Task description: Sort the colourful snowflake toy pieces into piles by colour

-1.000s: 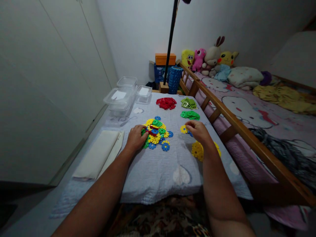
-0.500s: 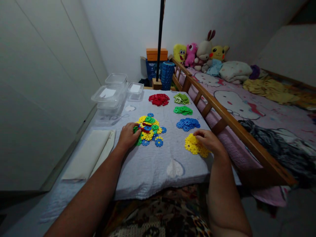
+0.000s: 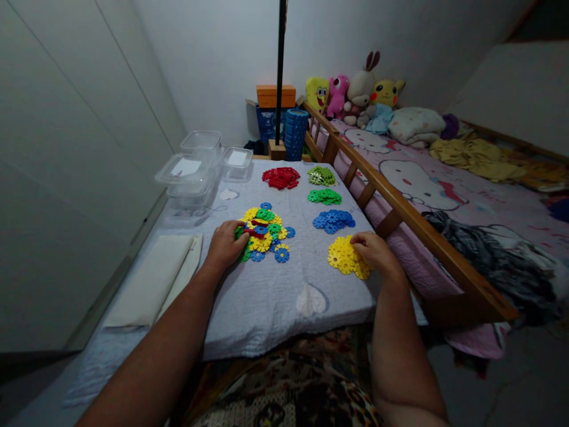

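Note:
My left hand (image 3: 226, 244) rests at the left side of a mixed pile of notched plastic discs (image 3: 265, 242) in yellow, blue and green. Its thumb and fingers are bent together beside a red strip-like piece (image 3: 254, 233); whether they grip it is hidden. On the right, my right hand (image 3: 376, 254) is at the upper right edge of a heap of yellow notched discs (image 3: 344, 256). Its fingertips are pinched and touch the heap, and anything between them cannot be made out.
Behind the yellow heap lie sorted heaps of blue discs (image 3: 333, 220), green discs (image 3: 324, 196), light green pieces (image 3: 321, 175) and red pieces (image 3: 281, 177). Clear lidded boxes (image 3: 189, 172) stand at the back left, near a folded cream cloth (image 3: 149, 279). A wooden bed rail (image 3: 413, 219) borders the right.
My right hand has lowered a yellow disc onto the yellow heap, and the disc no longer stands out from it. My left hand stays at the mixed pile. The view has shifted slightly.

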Motion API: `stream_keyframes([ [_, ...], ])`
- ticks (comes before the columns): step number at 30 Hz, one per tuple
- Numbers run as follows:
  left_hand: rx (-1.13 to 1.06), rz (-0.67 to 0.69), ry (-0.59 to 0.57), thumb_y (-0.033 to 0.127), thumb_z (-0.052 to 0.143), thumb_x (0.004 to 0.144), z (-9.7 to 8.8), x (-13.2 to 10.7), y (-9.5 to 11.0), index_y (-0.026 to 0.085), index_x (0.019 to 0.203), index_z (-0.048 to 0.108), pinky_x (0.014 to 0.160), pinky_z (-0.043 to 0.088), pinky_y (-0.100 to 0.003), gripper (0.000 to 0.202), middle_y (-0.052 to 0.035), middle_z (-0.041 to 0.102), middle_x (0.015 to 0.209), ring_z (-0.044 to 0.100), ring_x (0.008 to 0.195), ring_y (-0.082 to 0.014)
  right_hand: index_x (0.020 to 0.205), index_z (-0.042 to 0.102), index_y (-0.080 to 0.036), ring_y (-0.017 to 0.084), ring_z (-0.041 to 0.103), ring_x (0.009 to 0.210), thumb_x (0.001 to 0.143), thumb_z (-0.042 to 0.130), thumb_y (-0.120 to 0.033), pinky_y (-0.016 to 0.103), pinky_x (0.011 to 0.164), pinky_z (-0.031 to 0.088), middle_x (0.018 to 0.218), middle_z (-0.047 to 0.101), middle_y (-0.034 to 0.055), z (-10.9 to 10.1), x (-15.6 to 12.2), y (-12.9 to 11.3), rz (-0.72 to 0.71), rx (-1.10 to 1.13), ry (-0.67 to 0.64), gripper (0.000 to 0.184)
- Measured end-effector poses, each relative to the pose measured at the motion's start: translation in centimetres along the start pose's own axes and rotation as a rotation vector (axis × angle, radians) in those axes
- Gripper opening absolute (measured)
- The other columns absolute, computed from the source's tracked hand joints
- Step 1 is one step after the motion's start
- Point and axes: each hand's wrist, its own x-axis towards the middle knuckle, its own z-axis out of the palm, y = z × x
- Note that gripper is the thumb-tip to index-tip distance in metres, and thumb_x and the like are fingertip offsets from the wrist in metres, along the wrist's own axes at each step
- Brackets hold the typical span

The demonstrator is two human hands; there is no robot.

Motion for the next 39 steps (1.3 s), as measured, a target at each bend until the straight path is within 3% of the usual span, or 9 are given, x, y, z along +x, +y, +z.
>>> stream_keyframes([
  [5, 0.001, -0.007, -0.001, 0.037, 0.054, 0.084, 0.0, 0.0, 0.0, 0.020, 0.112, 0.068, 0.106, 0.047, -0.045, 0.035, -0.0115, 0.070, 0.120, 0.062, 0.115, -0.0297, 0.082, 0.073, -0.019, 0.020, 0.064, 0.086, 0.075, 0.054, -0.019, 0.030, 0.081, 0.048, 0.087, 0.071, 0.0050, 0.1, 0.4, -0.6, -0.023, -0.001, 0.028, 0.020],
  [9, 0.005, -0.015, -0.007, 0.038, 0.054, 0.084, 0.0, 0.1, -0.1, 0.020, 0.112, 0.068, 0.107, 0.047, -0.044, 0.036, -0.0115, 0.070, 0.122, 0.062, 0.116, -0.0292, 0.087, 0.073, -0.019, 0.020, 0.064, 0.090, 0.082, 0.055, -0.019, 0.031, 0.085, 0.048, 0.092, 0.072, 0.0056, 1.5, 1.4, -3.6, -0.099, -0.002, 0.032, 0.019],
  [13, 0.001, -0.010, -0.005, 0.038, 0.054, 0.085, -0.1, 0.0, 0.0, 0.020, 0.112, 0.068, 0.107, 0.047, -0.044, 0.035, -0.0115, 0.070, 0.120, 0.062, 0.116, -0.0291, 0.090, 0.074, -0.019, 0.020, 0.064, 0.092, 0.086, 0.056, -0.014, 0.030, 0.087, 0.047, 0.094, 0.074, 0.0062, 5.2, 2.7, -8.1, -0.267, -0.024, -0.128, 0.019],
  [16, -0.011, -0.004, -0.006, 0.037, 0.055, 0.084, -0.2, -0.1, 0.2, 0.020, 0.112, 0.068, 0.106, 0.048, -0.045, 0.035, -0.0116, 0.070, 0.120, 0.063, 0.115, -0.0292, 0.100, 0.075, -0.019, 0.023, 0.063, 0.103, 0.086, 0.057, -0.011, 0.033, 0.098, 0.044, 0.107, 0.073, 0.0099, 8.9, 3.4, -10.7, -0.341, -0.133, -0.200, 0.024],
  [19, -0.016, -0.003, -0.007, 0.038, 0.056, 0.083, -0.4, -0.3, 0.4, 0.019, 0.111, 0.068, 0.105, 0.048, -0.045, 0.036, -0.0124, 0.070, 0.120, 0.063, 0.114, -0.0295, 0.120, 0.071, -0.019, 0.026, 0.057, 0.117, 0.086, 0.055, -0.008, 0.038, 0.106, 0.040, 0.124, 0.069, 0.0137, 12.0, 3.8, -11.6, -0.337, -0.211, -0.167, 0.039],
  [22, -0.021, 0.001, -0.011, 0.039, 0.056, 0.084, -0.3, -0.3, 0.4, 0.019, 0.112, 0.068, 0.106, 0.048, -0.044, 0.037, -0.0124, 0.070, 0.119, 0.063, 0.114, -0.0287, 0.135, 0.063, -0.018, 0.028, 0.053, 0.123, 0.089, 0.052, -0.008, 0.039, 0.107, 0.038, 0.137, 0.064, 0.0146, 13.6, 3.8, -11.4, -0.312, -0.220, -0.133, 0.049],
  [25, -0.029, 0.006, -0.017, 0.039, 0.057, 0.084, -0.3, -0.3, 0.5, 0.018, 0.112, 0.068, 0.106, 0.048, -0.044, 0.037, -0.0128, 0.069, 0.120, 0.063, 0.115, -0.0289, 0.137, 0.061, -0.018, 0.028, 0.052, 0.123, 0.090, 0.056, -0.012, 0.038, 0.107, 0.038, 0.137, 0.063, 0.0144, 13.8, 3.8, -11.0, -0.308, -0.218, -0.136, 0.048],
  [32, -0.039, 0.027, -0.009, 0.040, 0.058, 0.083, -0.1, -0.4, 0.4, 0.019, 0.112, 0.068, 0.109, 0.046, -0.046, 0.037, -0.0121, 0.069, 0.122, 0.062, 0.118, -0.0295, 0.111, 0.072, -0.017, 0.021, 0.061, 0.104, 0.084, 0.062, -0.010, 0.030, 0.094, 0.044, 0.109, 0.069, 0.0106, 12.4, 4.1, -10.3, -0.246, -0.167, -0.092, 0.030],
  [39, -0.053, 0.031, 0.002, 0.041, 0.058, 0.083, 0.1, -0.4, 0.1, 0.019, 0.112, 0.068, 0.108, 0.047, -0.046, 0.037, -0.0121, 0.069, 0.122, 0.062, 0.118, -0.0296, 0.088, 0.074, -0.019, 0.020, 0.066, 0.091, 0.080, 0.056, -0.009, 0.031, 0.088, 0.047, 0.095, 0.075, 0.0064, 8.1, 6.8, -7.9, -0.107, -0.102, 0.060, 0.022],
])
